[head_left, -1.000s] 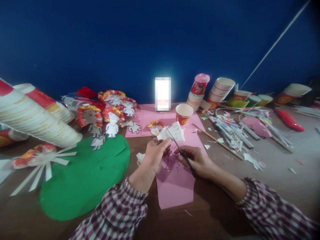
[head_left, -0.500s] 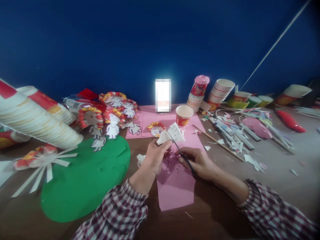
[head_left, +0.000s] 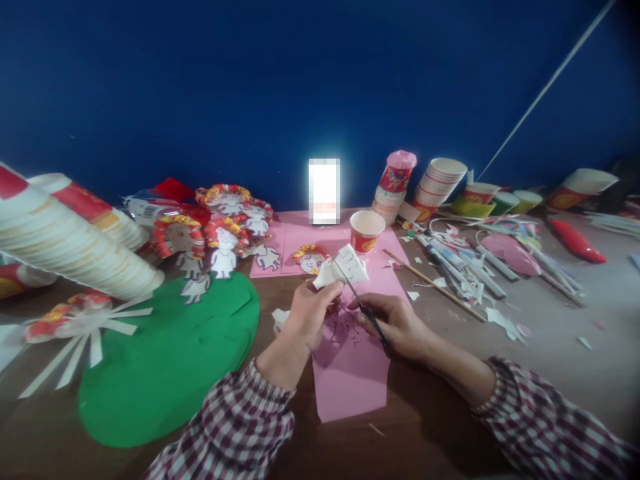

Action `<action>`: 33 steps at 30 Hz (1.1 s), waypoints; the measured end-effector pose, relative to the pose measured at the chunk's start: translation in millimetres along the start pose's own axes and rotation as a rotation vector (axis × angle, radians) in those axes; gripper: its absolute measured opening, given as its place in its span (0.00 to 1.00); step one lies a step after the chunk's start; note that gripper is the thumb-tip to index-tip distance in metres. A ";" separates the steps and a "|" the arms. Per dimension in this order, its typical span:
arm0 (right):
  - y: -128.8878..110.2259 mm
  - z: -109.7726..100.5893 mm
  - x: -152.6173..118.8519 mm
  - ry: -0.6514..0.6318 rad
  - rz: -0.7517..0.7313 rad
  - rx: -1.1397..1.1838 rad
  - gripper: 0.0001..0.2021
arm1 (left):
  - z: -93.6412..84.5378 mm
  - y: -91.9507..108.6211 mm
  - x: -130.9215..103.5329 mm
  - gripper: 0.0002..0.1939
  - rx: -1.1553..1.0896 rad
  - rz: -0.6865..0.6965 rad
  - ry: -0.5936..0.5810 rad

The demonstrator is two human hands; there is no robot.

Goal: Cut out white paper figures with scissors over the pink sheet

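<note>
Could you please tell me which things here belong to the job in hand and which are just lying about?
In hand:
white paper with drawn lines, in the left hand
scissors, in the right hand

Apparently just lying about:
green paper
wooden stick
single paper cup
leaning cup stack

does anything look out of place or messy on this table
Yes: white paper scraps lie scattered over the right side of the table, near a wooden stick, like uncollected offcuts. The bright rectangle at the back is pixelated, hiding its detail. The right hand's scissors and left hand's drawn-on paper show nothing odd.
</note>
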State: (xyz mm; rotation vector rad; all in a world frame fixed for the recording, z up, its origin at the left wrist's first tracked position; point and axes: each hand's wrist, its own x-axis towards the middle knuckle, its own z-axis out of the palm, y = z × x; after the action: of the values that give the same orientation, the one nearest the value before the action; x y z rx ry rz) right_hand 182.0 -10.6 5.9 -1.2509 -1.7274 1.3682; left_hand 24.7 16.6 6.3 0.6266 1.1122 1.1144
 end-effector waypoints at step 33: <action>6.4 -1.1 0.4 -0.040 -0.005 0.079 0.18 | 6.1 1.9 -6.9 0.11 -0.124 -0.117 -0.027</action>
State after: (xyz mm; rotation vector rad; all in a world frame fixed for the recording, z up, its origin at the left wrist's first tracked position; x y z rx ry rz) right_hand 184.8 -9.6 0.1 -1.1824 -1.6855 1.4535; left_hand 29.4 11.6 12.7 0.4728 1.0351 1.0619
